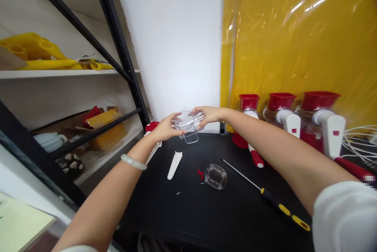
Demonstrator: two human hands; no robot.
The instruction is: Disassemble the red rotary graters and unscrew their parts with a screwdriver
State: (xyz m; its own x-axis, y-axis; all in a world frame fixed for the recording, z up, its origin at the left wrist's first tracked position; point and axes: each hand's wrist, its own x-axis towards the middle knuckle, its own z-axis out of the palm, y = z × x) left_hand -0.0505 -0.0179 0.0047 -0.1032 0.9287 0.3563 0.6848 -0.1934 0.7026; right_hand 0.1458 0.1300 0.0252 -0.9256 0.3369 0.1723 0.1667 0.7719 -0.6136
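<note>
Clear plastic housing [187, 123] is held above the black tabletop [165, 212], pinched at its left side by the left hand's [165, 127] fingers and at its tubular end by the right hand's [209, 115]. Its long axis is set roughly crosswise, tube pointed right, squared rim turned downward. Below the fingers, a white lever [174, 165], a clear plate [216, 176] and a screwdriver [271, 197] are laid.

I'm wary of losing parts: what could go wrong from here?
The smooth-looking clear plastic part, held between the left hand and right hand, could slip. The tiny loose piece on the black table might get brushed away, as might the small red piece.
</note>
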